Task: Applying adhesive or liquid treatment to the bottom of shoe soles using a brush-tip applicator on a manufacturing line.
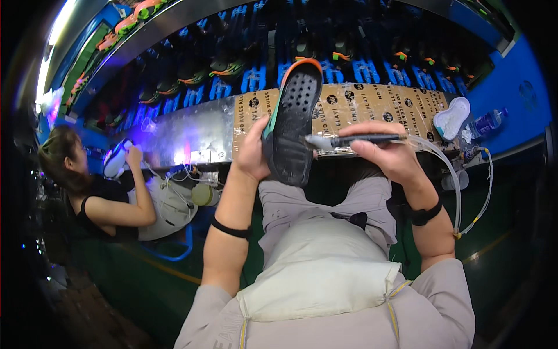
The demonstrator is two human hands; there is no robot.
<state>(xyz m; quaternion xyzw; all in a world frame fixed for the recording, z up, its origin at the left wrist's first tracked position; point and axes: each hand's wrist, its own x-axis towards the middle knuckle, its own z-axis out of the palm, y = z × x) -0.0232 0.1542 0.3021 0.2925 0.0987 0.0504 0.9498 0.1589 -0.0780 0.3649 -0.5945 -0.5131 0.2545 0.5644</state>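
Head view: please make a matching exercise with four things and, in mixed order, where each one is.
Things:
1. shoe sole
2. pen-like tool
3. plastic bottle
4. white insole

Places:
A. far right, on the blue surface
B. in the right hand
C. in the left hand
D. at the right end of the taped bench, beside the bottle

Pairs: 1-C, 2-B, 3-A, 4-D

Cardboard-covered bench (372, 102) under white insole (451, 118)

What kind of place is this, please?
Most likely a shoe factory line: rows of shoes on blue holders pass the bench, the left hand holds a shoe, and a co-worker handles another.
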